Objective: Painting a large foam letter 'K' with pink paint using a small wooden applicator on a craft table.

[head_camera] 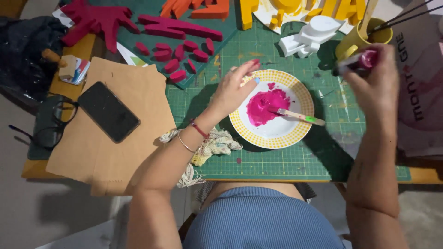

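Head view: the left hand [232,90] rests with fingers spread and open on the rim of a white round plate with a yellow dotted border [295,133], which sits on a green gridded cutting mat [277,161] and carries a pool of magenta paint [265,106] with a pale-handled brush [300,116] lying in it. The right hand [376,80], blurred, closes its fingers around a small magenta paint tube [360,61] above the mat, just beside a yellow cup [357,41]. A black phone [108,111] lies on brown cardboard [115,147] well to the left.

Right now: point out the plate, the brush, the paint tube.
plate [290,134], head view, bare yellow-dotted rim.
brush [300,116], head view, mid handle.
paint tube [364,60], head view, pink body in right hand [376,80].
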